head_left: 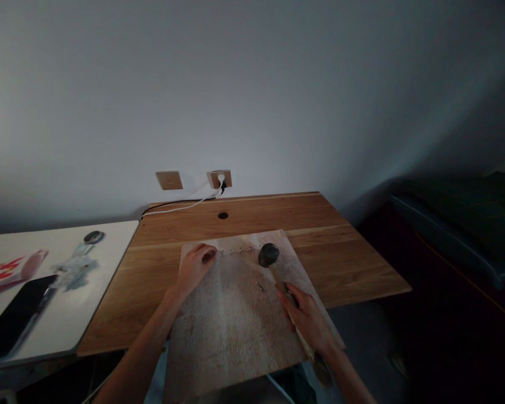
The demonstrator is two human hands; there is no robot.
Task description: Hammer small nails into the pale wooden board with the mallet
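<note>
A pale wooden board (231, 314) lies on a brown wooden desk (345, 264) and juts over its front edge. My right hand (305, 317) is closed round the wooden handle of a hammer (269, 255), whose dark head rests on the board near its far edge. My left hand (193, 266) sits at the board's far left corner, fingers curled and pinched on something small that I cannot make out. A short row of small nails (239, 251) stands in the board between my left hand and the hammer head. One loose nail (260, 287) lies on the board beside the handle.
A white table (67, 314) adjoins the desk on the left, carrying a black phone (17, 320), a red and white packet (12, 269) and crumpled plastic (73, 269). A white cable (180, 207) runs to a wall socket (219, 179). A dark bed (467, 224) stands at right.
</note>
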